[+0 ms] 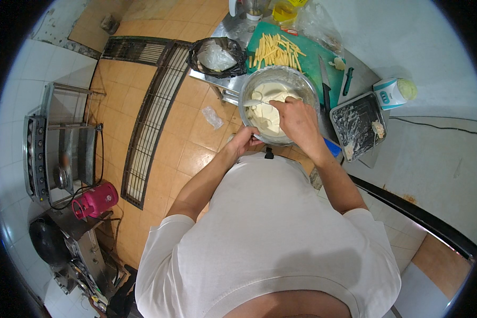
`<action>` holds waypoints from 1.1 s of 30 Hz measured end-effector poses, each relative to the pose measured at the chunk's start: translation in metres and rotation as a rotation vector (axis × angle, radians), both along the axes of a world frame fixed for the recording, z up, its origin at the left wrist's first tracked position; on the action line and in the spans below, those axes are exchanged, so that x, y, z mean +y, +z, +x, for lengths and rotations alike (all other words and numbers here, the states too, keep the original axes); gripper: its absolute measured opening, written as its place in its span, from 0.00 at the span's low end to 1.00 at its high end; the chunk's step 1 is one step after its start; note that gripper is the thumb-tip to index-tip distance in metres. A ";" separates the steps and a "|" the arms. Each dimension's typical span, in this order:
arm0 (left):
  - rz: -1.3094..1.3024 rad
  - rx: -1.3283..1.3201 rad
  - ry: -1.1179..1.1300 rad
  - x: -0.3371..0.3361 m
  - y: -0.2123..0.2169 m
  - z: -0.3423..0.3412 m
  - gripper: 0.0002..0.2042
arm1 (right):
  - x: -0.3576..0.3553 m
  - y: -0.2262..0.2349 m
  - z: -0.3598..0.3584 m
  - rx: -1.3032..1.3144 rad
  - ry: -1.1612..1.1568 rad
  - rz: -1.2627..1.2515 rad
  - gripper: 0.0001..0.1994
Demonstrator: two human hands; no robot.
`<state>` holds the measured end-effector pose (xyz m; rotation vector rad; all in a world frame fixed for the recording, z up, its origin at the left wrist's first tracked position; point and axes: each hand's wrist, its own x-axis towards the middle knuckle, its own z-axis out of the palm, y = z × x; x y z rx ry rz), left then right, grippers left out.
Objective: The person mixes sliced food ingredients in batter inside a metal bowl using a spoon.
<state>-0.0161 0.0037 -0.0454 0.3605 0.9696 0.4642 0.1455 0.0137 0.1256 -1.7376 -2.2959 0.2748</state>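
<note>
A round metal mixing bowl (308,87) sits at the near edge of the metal counter, partly over the green cutting board (314,53). Thick, cream-coloured batter (265,123) lies inside, its surface in soft folds. My right hand (298,121) reaches over the bowl with its fingers closed on a spoon (254,103), which lies across the batter and points left. At the near left of the rim, my left hand (244,140) grips the bowl, thumb on the edge; its other fingers are partly hidden beneath.
Pale yellow cut sticks (275,49) lie on the board beside a knife (324,82). A smeared black tray (359,127) is at the right, near a white-and-blue package (389,94). On the left stands a black plastic bag (217,55). A grated drain (153,116) crosses the tiled floor.
</note>
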 end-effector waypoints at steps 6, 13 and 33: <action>-0.015 0.024 0.013 -0.001 -0.003 0.000 0.21 | 0.000 0.001 -0.001 0.011 0.005 0.002 0.15; -0.004 0.010 0.001 0.000 0.001 0.000 0.21 | 0.000 0.002 0.000 0.026 -0.004 0.011 0.15; -0.008 -0.022 -0.011 0.001 -0.006 0.000 0.23 | -0.011 0.005 0.001 0.056 -0.026 -0.005 0.15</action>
